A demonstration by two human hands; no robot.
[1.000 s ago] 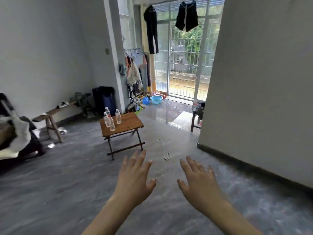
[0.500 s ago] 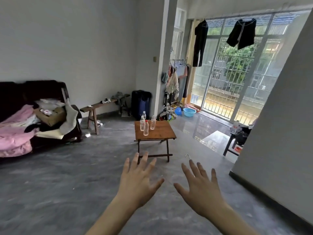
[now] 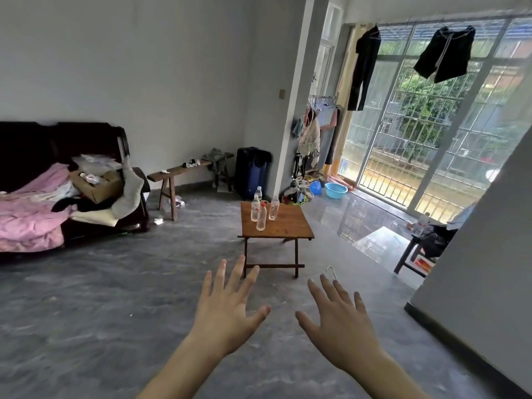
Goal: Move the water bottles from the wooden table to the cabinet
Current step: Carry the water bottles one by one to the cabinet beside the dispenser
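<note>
Well, nothing is being carried yet. Both hands are hanging out in front with nothing in them — the left hand [image 3: 227, 309] with its fingers fanned apart, the right hand [image 3: 342, 321] likewise spread. The water bottles [image 3: 262, 210], four as far as I can make out, are standing upright in a tight cluster on the far left part of the wooden table [image 3: 285, 226], well ahead of the hands.

Trouble, I am guessing, is lying in that cluster: the bottles are standing so close that fingers closing on one could be knocking its neighbour over, and a light clear bottle would be rolling off the smooth top. The table looks like a slim folding one, so a bump could be rocking it. A thin wire hanger [image 3: 331, 272] is lying on the floor just past the right fingertips — something to be catching a foot on.

Going left to right: a dark sofa [image 3: 95, 136] is heaped with pink bedding [image 3: 31, 208], a low bench [image 3: 178, 171] is sitting by the wall, then a dark suitcase [image 3: 252, 171], a blue basin [image 3: 336, 190], barred glass doors with dark clothes hanging. The grey floor [image 3: 100, 312] is looking glossy. No cabinet is showing.
</note>
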